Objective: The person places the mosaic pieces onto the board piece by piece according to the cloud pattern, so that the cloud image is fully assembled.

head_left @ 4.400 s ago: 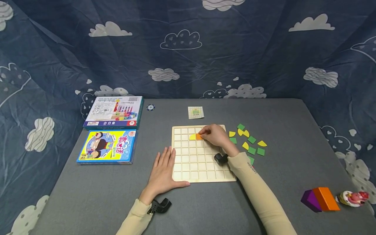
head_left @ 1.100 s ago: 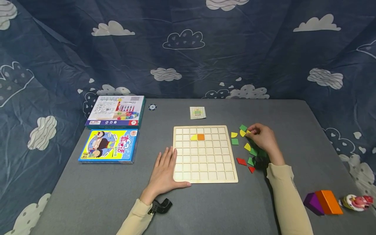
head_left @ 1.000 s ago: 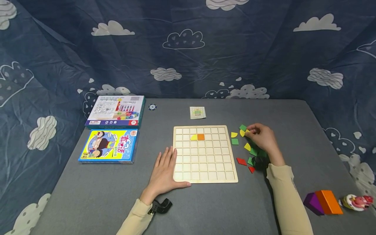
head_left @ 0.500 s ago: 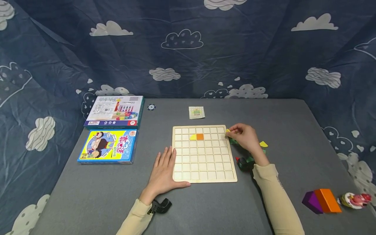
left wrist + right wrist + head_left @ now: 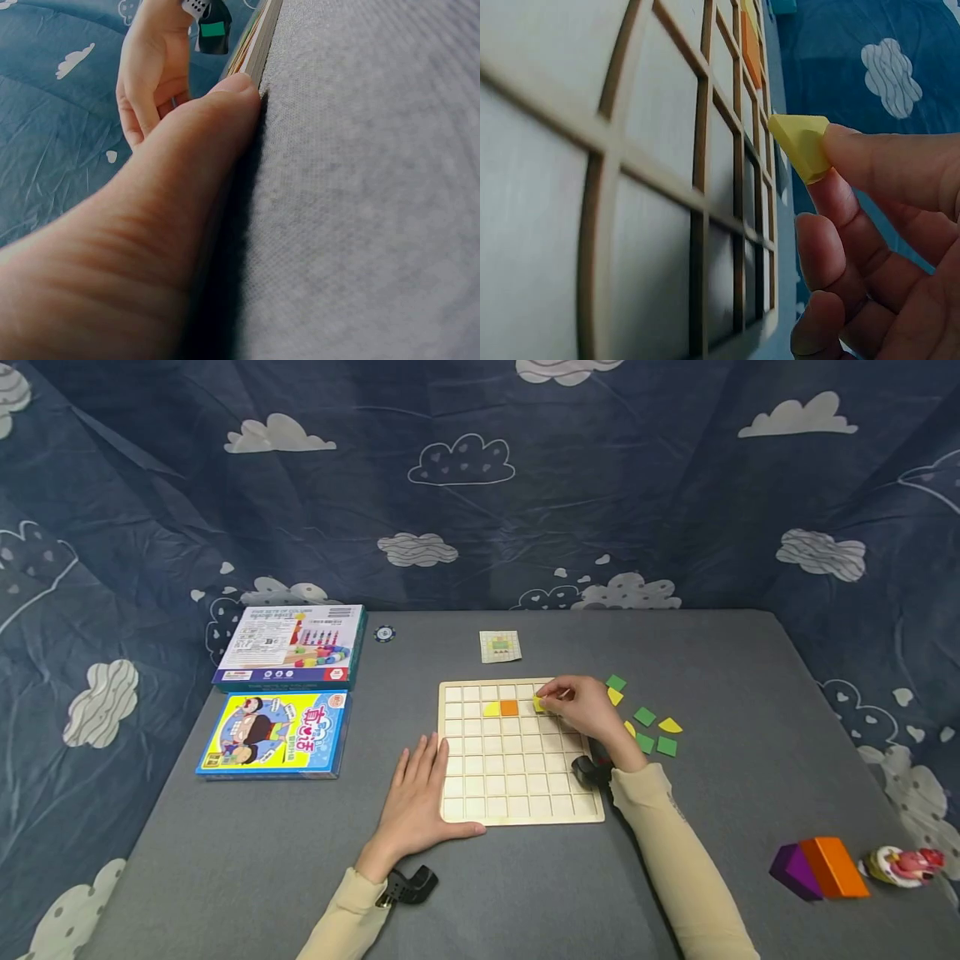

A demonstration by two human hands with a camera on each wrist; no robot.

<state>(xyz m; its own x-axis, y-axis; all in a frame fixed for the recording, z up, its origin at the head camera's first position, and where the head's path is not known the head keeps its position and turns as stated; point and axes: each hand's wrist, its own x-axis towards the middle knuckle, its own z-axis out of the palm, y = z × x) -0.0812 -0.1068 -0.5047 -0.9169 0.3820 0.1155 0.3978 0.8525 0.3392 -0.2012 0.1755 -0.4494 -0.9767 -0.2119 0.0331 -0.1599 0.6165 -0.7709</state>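
Note:
A yellow quarter-round tile [image 5: 802, 144] is pinched between the thumb and forefinger of my right hand [image 5: 588, 708], over the upper right part of the wooden grid board [image 5: 525, 789]. Two tiles sit side by side in the board's second row: a yellow one [image 5: 491, 710] with a rounded edge and an orange square [image 5: 509, 708]. My left hand [image 5: 416, 802] lies flat with fingers straight along the board's left edge, its thumb at the lower left corner. In the left wrist view, that thumb [image 5: 232, 90] touches the board's side.
Right of the board lie loose green tiles [image 5: 666, 747] and yellow tiles [image 5: 670, 725]. A small pattern card [image 5: 500, 647] is behind the board. Two boxes, one blue and yellow [image 5: 273, 735], stand left. Orange [image 5: 832, 868] and purple blocks and a figurine [image 5: 903, 867] sit front right.
Since placing the orange tile, my right hand has gone to the loose tiles, picked up a yellow one and carried it left over the board. My left hand has stayed put.

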